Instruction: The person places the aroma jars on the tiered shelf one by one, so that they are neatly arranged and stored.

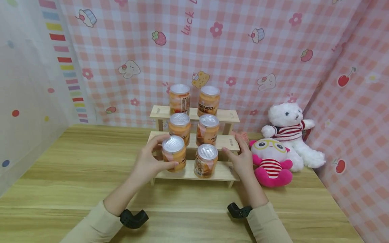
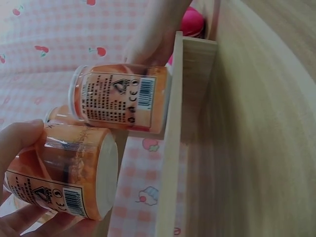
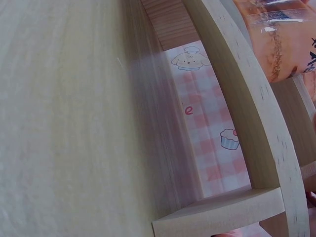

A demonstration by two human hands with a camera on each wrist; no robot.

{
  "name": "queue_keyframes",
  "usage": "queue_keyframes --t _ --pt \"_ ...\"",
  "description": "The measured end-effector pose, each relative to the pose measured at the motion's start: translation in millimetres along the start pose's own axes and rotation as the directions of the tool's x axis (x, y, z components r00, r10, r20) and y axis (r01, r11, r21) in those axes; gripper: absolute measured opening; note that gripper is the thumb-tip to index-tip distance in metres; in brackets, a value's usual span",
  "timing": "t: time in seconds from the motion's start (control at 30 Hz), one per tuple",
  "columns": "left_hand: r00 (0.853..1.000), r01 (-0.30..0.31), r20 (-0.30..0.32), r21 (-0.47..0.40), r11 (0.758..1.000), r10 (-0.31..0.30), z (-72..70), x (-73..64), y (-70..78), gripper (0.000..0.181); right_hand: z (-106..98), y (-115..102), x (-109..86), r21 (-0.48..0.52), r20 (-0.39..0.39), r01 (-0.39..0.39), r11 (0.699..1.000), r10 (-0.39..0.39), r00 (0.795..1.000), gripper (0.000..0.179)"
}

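My left hand [image 1: 149, 158] grips an orange can [image 1: 174, 157] with a silver lid, thumb across its front and fingers behind. In the left wrist view this can [image 2: 64, 170] is tilted, its white base apart from the shelf board. A second can [image 1: 206, 162] stands upright on the lowest tier of a three-tier wooden stand [image 1: 185, 173], to the right of the held one. Beside the stand's right end, my right hand [image 1: 243, 160] holds nothing, its thumb and fingers spread near the middle tier's end. The right wrist view hardly shows that hand.
Two cans [image 1: 179, 130] stand on the middle tier and two more [image 1: 180, 101] on the top tier. Right of the stand sit a pink plush toy [image 1: 271, 165] and a white teddy bear [image 1: 287, 118]. A checked curtain [image 1: 212, 50] hangs behind the wooden table [image 1: 91, 162].
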State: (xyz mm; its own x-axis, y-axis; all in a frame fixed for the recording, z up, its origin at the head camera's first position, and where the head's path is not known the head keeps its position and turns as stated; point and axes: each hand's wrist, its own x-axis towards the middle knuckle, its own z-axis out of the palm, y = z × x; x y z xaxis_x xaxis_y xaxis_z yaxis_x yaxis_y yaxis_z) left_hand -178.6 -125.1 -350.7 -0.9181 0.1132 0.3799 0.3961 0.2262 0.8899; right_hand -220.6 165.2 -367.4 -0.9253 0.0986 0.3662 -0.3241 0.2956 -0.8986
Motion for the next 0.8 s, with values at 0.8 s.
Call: queue_keyframes --t 0.8 --pt "0.999 -0.028 0.034 0.056 0.998 0.026 13.1 -0.7 -17.7 0.075 -1.1 38.0 12.3 0.001 -0.008 0.013 1.000 -0.013 1.000 0.074"
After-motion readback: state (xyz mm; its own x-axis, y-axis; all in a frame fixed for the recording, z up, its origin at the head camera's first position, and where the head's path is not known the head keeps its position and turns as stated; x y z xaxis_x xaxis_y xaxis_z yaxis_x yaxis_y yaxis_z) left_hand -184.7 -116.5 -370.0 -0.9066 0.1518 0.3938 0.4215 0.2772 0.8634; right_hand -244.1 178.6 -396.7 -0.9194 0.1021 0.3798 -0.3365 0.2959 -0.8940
